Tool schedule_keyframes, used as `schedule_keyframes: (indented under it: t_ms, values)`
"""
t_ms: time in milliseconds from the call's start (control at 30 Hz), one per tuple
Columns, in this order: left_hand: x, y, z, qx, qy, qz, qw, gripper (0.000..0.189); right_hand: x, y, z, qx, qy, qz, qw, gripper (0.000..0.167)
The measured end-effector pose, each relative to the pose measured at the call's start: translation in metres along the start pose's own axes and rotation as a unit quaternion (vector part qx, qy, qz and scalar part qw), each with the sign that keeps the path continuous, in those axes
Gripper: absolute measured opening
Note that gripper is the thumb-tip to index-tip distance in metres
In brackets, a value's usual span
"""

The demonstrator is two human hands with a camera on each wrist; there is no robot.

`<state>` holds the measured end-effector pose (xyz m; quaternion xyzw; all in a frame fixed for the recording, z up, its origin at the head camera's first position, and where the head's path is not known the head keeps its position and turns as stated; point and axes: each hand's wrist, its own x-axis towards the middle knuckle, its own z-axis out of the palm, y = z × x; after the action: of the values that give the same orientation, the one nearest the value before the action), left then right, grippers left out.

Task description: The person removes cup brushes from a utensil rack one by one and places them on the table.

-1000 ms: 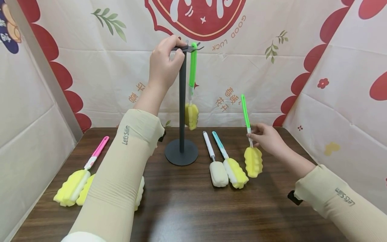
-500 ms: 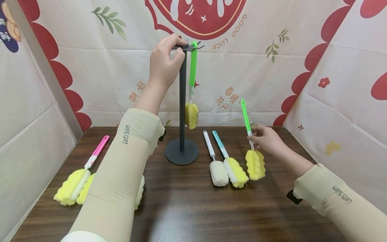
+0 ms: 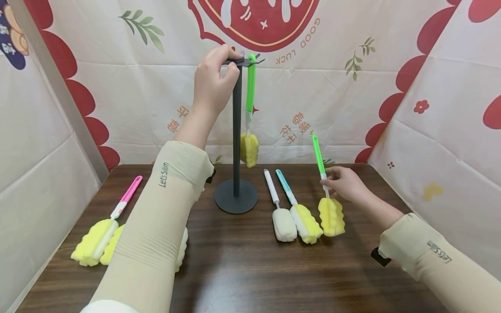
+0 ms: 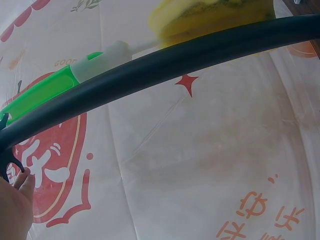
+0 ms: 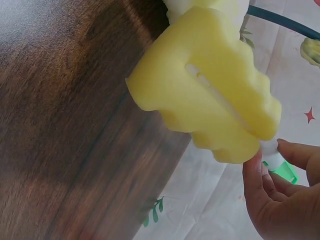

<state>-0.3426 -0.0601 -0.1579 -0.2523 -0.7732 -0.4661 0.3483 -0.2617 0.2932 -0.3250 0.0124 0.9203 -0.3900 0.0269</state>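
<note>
In the head view my left hand [image 3: 213,82] grips the top of a black stand [image 3: 236,130], thumb and fingers at its hooked arms. From a hook on the right side hangs a green-handled sponge brush [image 3: 251,91], yellow sponge downward. My right hand [image 3: 346,184] pinches another green-handled sponge brush [image 3: 332,217] by the white lower part of its handle. That brush leans, handle up, with its yellow sponge low over the table's right side. In the right wrist view, thumb and fingertips [image 5: 254,175] meet right behind the sponge.
Left of the held brush lie a blue-handled sponge brush [image 3: 307,224] and a white sponge brush [image 3: 284,224]. At the left is a pink-handled sponge brush [image 3: 95,241], with more sponge heads partly hidden under my left sleeve [image 3: 152,234]. A printed cloth [image 3: 156,95] encloses the brown table [image 3: 250,278].
My right hand has lowered the green-handled sponge brush and shifted it slightly toward the right. The left hand stays at the stand's top.
</note>
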Motion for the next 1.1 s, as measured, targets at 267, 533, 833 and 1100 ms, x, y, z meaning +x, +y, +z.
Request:
schedule_keyframes:
  t_ms: [267,533,833,1100]
  values:
    - [0.0,-0.001,0.0,-0.002,0.002,0.003,1.0,0.032,0.002,0.003,0.002,0.001,-0.006,0.009,0.9999,0.046]
    - [0.0,-0.001,0.0,-0.006,0.004,0.004,1.0,0.033,0.005,0.005,0.005,-0.011,-0.01,0.017,0.9997,0.048]
    - [0.0,0.0,0.0,-0.005,0.004,0.004,1.0,0.032,0.01,0.009,0.008,-0.009,-0.018,0.021,0.9996,0.047]
    - [0.0,0.0,0.0,-0.007,0.001,-0.003,1.0,0.032,0.013,0.011,0.012,-0.004,-0.033,0.029,0.999,0.047]
